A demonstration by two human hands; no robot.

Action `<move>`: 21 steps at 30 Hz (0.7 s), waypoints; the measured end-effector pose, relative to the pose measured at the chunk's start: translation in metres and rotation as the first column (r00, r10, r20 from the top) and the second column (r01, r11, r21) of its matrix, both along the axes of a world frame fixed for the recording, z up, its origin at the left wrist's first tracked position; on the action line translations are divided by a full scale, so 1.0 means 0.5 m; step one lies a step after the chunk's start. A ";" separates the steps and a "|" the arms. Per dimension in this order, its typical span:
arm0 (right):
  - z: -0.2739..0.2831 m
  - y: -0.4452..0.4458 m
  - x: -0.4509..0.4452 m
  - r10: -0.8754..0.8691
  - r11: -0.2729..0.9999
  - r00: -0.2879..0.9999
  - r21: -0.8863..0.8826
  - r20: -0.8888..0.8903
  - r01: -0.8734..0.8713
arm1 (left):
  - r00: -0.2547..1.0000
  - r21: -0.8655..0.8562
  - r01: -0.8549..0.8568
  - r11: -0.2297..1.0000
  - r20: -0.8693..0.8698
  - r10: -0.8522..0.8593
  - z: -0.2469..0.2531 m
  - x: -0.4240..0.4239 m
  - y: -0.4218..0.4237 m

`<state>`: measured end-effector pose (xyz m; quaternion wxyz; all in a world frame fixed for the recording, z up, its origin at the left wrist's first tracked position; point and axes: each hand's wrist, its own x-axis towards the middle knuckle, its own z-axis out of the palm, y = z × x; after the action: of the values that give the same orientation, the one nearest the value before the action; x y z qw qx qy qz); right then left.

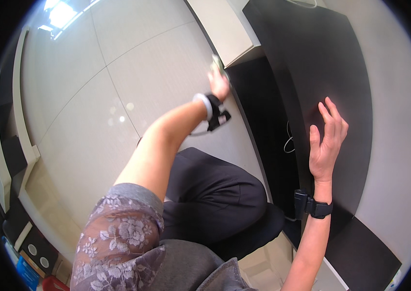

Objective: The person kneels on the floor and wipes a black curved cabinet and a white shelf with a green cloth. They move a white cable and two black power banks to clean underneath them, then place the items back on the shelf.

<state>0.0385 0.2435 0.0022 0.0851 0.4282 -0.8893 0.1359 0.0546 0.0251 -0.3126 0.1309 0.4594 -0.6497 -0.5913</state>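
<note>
My left hand (220,86) is stretched forward, blurred, at the lower front edge of a white cabinet (227,31). Its fingers are around a pale green cloth-like item (216,64), too blurred to name surely. On that wrist are a white bangle and a black strap with a small device. To the right, my right hand (328,140) holds nothing, its fingers spread and slightly bent over a black tabletop or shelf (331,62). Whether its fingertips touch that surface I cannot tell. A black strap with a device (311,207) circles the right wrist.
Below the black top lies a dark recess (267,109) with a thin white cable (289,145). Pale floor tiles (147,72) stretch left. White-edged furniture (18,91) and a black box with two round rings (38,251) stand along the left rim. A pale wall (398,127) rises right.
</note>
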 end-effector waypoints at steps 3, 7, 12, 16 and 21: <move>0.000 -0.001 -0.001 0.002 1.000 1.000 -0.013 0.005 -0.002 | 0.994 0.073 0.104 0.992 -0.040 -0.101 -0.044 0.092 0.183; 0.001 0.001 -0.001 0.002 1.000 1.000 -0.009 0.002 -0.002 | 0.952 0.344 0.234 0.910 0.110 -0.286 -0.040 0.110 0.239; 0.005 -0.010 -0.001 0.017 0.999 0.999 -0.039 0.032 -0.016 | 0.993 0.134 0.101 0.986 -0.073 -0.091 -0.077 0.043 0.009; 0.003 -0.003 0.000 -0.004 0.999 1.000 -0.033 0.020 0.005 | 0.998 0.048 -0.017 0.999 -0.063 0.020 -0.018 -0.036 -0.129; 0.007 -0.012 0.001 0.001 1.000 1.000 -0.030 0.022 -0.001 | 0.994 -0.109 0.080 0.991 -0.062 -0.087 -0.049 0.042 0.000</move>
<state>0.0391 0.2376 0.0055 0.0818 0.4258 -0.8879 0.1540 0.0755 0.0251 -0.3369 0.1516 0.4042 -0.6942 -0.5760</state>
